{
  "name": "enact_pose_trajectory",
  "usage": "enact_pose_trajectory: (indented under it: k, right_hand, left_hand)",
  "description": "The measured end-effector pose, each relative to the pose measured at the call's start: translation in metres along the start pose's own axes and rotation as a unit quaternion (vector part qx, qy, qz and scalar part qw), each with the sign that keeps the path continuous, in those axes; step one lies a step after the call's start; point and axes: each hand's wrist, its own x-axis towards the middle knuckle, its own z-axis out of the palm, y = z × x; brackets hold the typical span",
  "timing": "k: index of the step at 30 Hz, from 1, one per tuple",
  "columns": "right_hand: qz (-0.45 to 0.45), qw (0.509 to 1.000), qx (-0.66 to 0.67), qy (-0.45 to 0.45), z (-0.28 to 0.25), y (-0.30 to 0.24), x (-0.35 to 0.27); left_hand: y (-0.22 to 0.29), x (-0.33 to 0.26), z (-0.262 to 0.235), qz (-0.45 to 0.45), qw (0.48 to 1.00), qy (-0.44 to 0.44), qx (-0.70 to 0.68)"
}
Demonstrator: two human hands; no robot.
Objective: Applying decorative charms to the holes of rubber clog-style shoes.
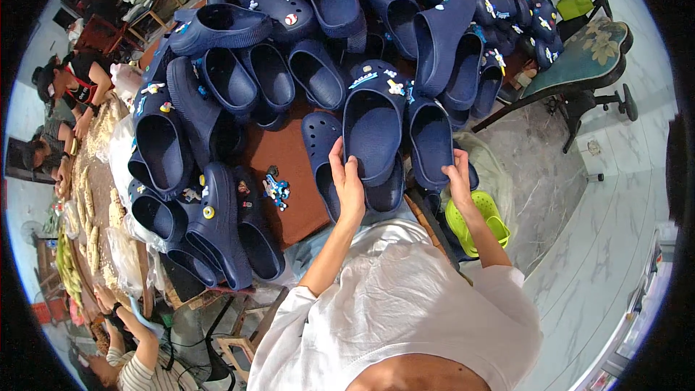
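Note:
My left hand (348, 182) is closed on the heel end of a navy clog (372, 137), its thumb over the rim. That clog has small charms on its toe, which points away from me. My right hand (457, 175) grips the heel side of another navy clog (431, 137), just to the right of the first. Beneath the left-hand clog lie more navy clogs, one of them a plain-topped clog (321, 137) at its left. Colourful blue-and-white charms (276, 188) lie on the brown tabletop (293, 216).
A big heap of navy clogs (274, 7) spreads over the table's far side; several more (221, 224) stand at the left. Lime-green clogs (478, 224) sit low at my right, near an office chair (579, 65). At the left, people work around a table (108, 195) with pale pieces.

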Motion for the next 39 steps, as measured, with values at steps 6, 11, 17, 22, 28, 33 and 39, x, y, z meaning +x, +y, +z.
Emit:
enact_pose_trajectory:
  k: [6,11,17,22,28,33,39]
  right_hand:
    - [0.038,0.996,0.074,0.021,0.021,-0.036,-0.034]
    - [0.103,0.974,0.199,0.040,0.044,-0.048,-0.078]
    - [0.045,0.985,0.163,0.032,0.046,0.035,-0.124]
    - [-0.037,0.988,0.080,0.129,0.052,0.027,-0.137]
    - [-0.069,0.993,0.032,0.095,0.042,0.023,-0.132]
    - [-0.185,0.981,-0.045,-0.046,0.082,-0.019,-0.110]
    - [-0.176,0.965,-0.019,-0.194,0.152,-0.064,-0.091]
  left_hand:
    - [-0.001,0.002,0.001,0.006,1.000,0.014,0.018]
    - [0.016,0.003,0.001,-0.012,0.999,-0.005,0.038]
    - [0.016,0.000,-0.006,0.012,0.994,-0.023,0.103]
    - [0.015,-0.006,-0.011,0.093,0.976,-0.039,0.192]
    - [0.043,-0.020,-0.017,0.127,0.959,-0.042,0.250]
    - [0.046,-0.026,-0.033,0.166,0.966,-0.033,0.197]
    - [0.061,-0.023,-0.064,0.127,0.991,-0.012,-0.050]
